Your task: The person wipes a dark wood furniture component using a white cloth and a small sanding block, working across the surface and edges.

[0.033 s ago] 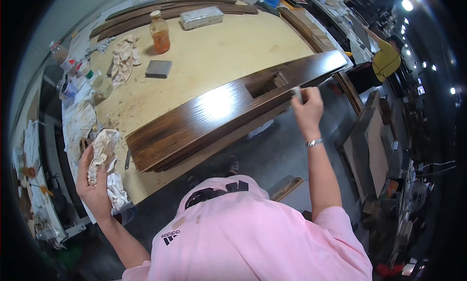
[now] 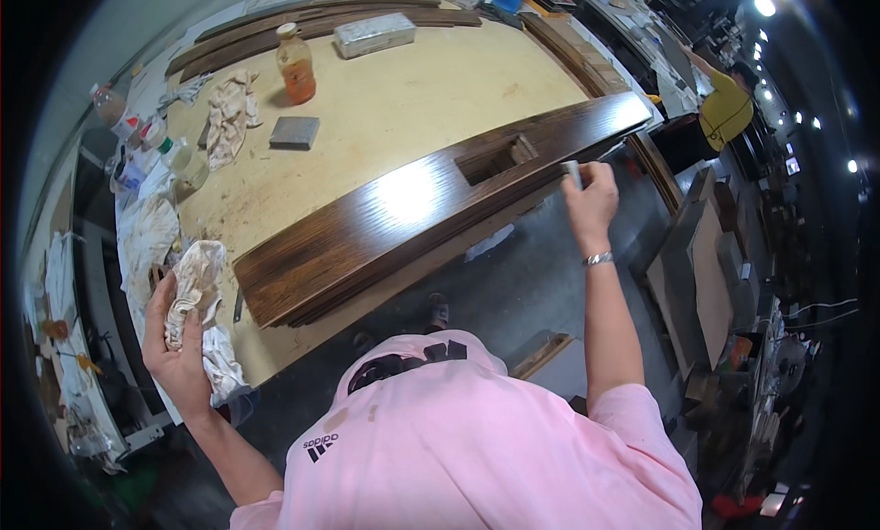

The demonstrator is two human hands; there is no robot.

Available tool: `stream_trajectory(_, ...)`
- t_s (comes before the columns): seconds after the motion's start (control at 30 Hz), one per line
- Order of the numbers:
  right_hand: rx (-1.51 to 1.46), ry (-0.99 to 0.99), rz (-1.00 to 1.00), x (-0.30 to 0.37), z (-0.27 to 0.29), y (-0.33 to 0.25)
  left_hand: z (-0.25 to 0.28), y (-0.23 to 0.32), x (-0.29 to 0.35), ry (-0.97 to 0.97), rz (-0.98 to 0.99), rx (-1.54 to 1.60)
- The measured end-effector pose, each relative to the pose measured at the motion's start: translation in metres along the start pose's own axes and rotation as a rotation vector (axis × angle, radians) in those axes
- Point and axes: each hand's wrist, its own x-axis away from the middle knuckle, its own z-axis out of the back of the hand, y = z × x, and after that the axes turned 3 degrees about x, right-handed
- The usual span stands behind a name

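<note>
While plastic bottles (image 2: pixel 188 166) clustered at the left edge of the worktop (image 2: pixel 412 90), the left hand (image 2: pixel 178 358) was by its near-left corner, its grip closed on a crumpled, stained cloth (image 2: pixel 198 278) — thumb on one side, fingers on the other. Beyond it lay a second rag (image 2: pixel 231 117), then a flat grey block (image 2: pixel 294 133), an upright bottle of orange liquid (image 2: pixel 297 70), long dark wood strips (image 2: pixel 321 19) and a silvery block (image 2: pixel 375 36). Along the near side of the worktop lay a glossy dark board (image 2: pixel 339 232), slanting away toward the right, with a rectangular opening (image 2: pixel 490 166) in its right half. Just off the board's near edge, right of that opening, the right hand (image 2: pixel 594 202) had its grip pinched together on a small pale piece (image 2: pixel 572 172) — whether this touched the board was hard to tell. A silvery bracelet (image 2: pixel 599 258) circled the wrist. Farther right was a co-worker (image 2: pixel 724 115) in a yellow top.
</note>
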Motion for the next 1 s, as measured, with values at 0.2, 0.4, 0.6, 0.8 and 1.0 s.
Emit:
stream_trajectory(0.2,-0.478,0.020,-0.173,-0.009,0.004,0.004,-0.079,0.057,-0.018,-0.238,-0.318,-0.047)
stream_trajectory(0.4,-1.659,-0.493,-0.298,0.023,0.017,-0.119,-0.162,0.093,-0.037,-0.457,-0.606,-0.315)
stream_trajectory(0.6,-1.990,-0.912,-0.521,0.043,0.020,-0.173,-0.176,0.093,-0.024,-0.258,-0.644,-0.116)
stream_trajectory(0.8,-1.014,-0.586,0.198,0.045,0.015,-0.176,-0.079,0.036,-0.051,0.231,-0.320,-0.198)
stream_trajectory(1.0,-0.624,-0.454,0.629,0.063,0.017,-0.219,-0.022,-0.174,-0.034,0.111,0.256,-0.744)
